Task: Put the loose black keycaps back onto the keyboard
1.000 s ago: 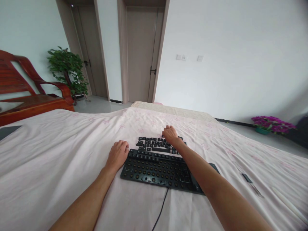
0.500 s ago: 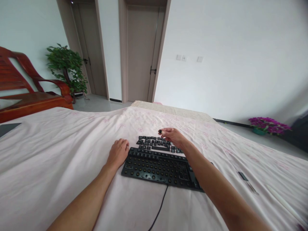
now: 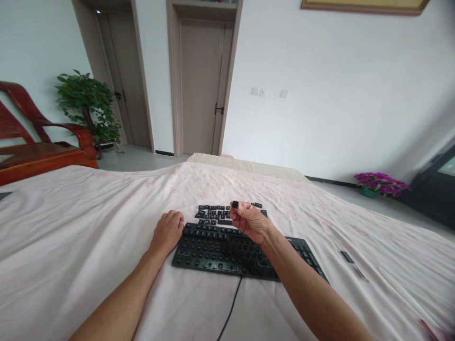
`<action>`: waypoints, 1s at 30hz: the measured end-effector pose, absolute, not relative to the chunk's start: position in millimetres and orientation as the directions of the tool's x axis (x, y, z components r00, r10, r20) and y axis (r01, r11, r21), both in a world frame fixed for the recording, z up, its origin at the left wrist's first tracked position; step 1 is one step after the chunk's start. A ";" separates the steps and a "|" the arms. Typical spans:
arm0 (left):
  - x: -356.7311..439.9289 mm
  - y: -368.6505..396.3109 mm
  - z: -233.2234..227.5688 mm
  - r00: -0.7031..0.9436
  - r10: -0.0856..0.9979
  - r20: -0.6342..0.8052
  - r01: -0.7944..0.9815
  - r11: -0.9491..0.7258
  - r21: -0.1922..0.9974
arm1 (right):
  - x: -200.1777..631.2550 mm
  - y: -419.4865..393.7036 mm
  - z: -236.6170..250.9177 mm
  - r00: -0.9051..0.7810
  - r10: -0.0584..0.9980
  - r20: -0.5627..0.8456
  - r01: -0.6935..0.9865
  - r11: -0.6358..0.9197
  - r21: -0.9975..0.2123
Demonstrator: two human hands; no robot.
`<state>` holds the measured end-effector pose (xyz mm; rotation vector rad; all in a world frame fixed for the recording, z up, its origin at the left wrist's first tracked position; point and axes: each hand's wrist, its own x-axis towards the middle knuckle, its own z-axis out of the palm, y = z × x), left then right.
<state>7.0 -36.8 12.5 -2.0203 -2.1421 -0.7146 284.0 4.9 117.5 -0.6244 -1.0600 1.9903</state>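
Above keyboard (image 3: 227, 251), right hand (image 3: 250, 221) pinches keycap (image 3: 235, 204).

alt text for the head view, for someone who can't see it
The right hand pinches a black keycap above a stripped keyboard; the left hand rests at its left end. Loose keycaps lie behind on a pink sheet.

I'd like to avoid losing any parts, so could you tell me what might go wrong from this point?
The right hand pinches one small black keycap only at the fingertips, above the keyboard; it could slip and drop among the bare switch posts. The loose keycaps lie on soft, wrinkled cloth just behind the keyboard, so a nudge from the forearm may scatter them. The left hand rests at the keyboard's edge; leaning on it could shift the board.
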 end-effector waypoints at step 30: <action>7.0 -35.4 10.1 -0.051 0.919 0.390 0.987 -0.013 0.160 | 308.9 -0.6 93.8 -0.295 0.950 0.103 0.205 0.169 -0.964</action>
